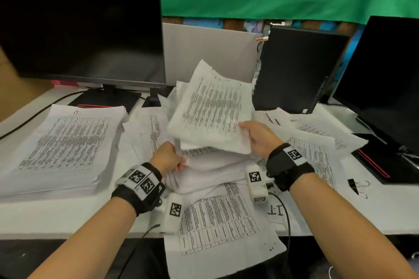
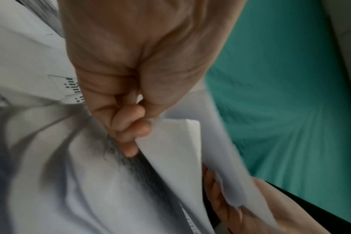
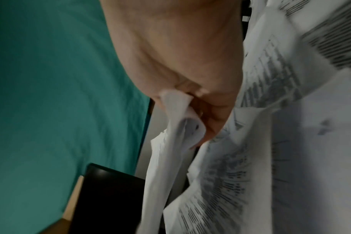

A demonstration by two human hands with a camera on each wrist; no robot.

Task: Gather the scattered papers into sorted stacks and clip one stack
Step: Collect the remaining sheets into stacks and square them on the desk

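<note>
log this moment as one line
right hand grips lifted white printed paper bundle | left hand pinches lower sheets | black binder clips untouched

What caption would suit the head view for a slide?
Right hand lifts a sheaf of printed white papers while left hand pinches the sheets below.

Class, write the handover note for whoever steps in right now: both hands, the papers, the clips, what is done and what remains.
Right hand grips a lifted bundle of papers at its near right corner.
Left hand pinches sheets of the centre pile underneath.
Done: one squared stack lies at the left.
Left: loose sheets on the right and near edge; binder clips lie unused at right, nothing clipped.
</note>
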